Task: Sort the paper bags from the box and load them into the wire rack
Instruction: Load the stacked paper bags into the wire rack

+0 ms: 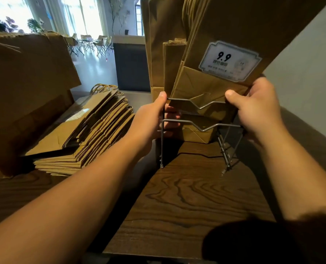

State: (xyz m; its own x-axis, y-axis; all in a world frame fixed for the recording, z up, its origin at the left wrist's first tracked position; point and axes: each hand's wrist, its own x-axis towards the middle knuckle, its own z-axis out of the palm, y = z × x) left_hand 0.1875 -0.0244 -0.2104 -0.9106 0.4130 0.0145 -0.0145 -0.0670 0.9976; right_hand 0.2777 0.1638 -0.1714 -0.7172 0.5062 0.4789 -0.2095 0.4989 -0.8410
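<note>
Both my forearms reaching far over the wooden table (187, 197), left hand (150, 119) gripping the wire rack (196, 106), right hand (253, 109) pinching a stickered brown paper bag (225, 44) tilted into it, flat bag stack (86, 134) left.

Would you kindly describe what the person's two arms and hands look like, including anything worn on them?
Both forearms are bare from the frame's lower edge to the wrists: no sleeves, gloves, watch, bracelet or rings show on the left hand or the right hand. The fingernails that show are short and unpainted. No markings are visible.
</note>
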